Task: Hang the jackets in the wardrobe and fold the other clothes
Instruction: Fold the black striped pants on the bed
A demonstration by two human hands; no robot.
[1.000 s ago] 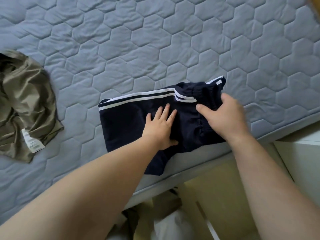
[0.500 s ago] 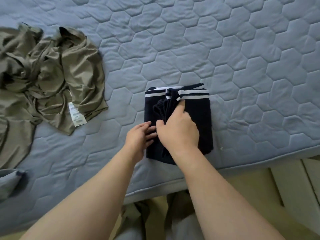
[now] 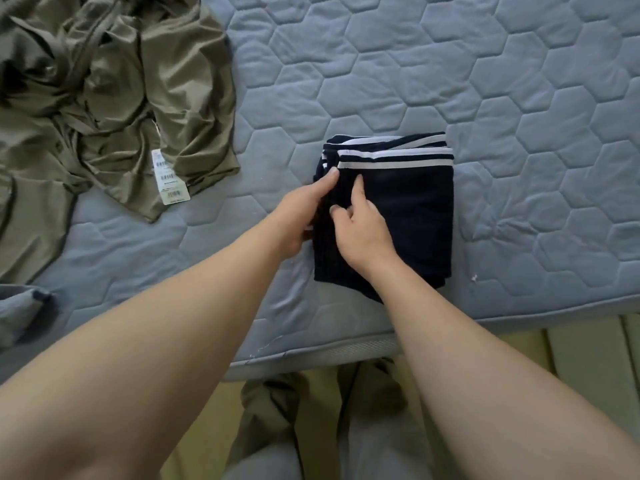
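Navy knit cloth with white stripes [image 3: 394, 160] makes up the navy garment [image 3: 412, 216], which lies folded into a compact block on the bed [image 3: 450, 81], close to its near edge. It looks soft, light and limp, and it would probably slump open if lifted by one corner. The stacked layers appear to end along its left side, so that is likely where the fold will spring apart.

The left hand [image 3: 298, 216] holds that left side, one digit laid on top just below the stripes and the rest tucked at the edge. The right hand [image 3: 363, 233] rests on top of the left part with one finger straight and the others curled. Whether it pinches any cloth, I cannot tell.

A sensible hold would be a palm under the block and one flat on top, or both hands clamping the left and right sides.

The block runs slightly longer from near to far. Its striped edge faces far, with the stripes running left to right. An olive jacket [image 3: 138, 98] lies crumpled to the far left, well apart.
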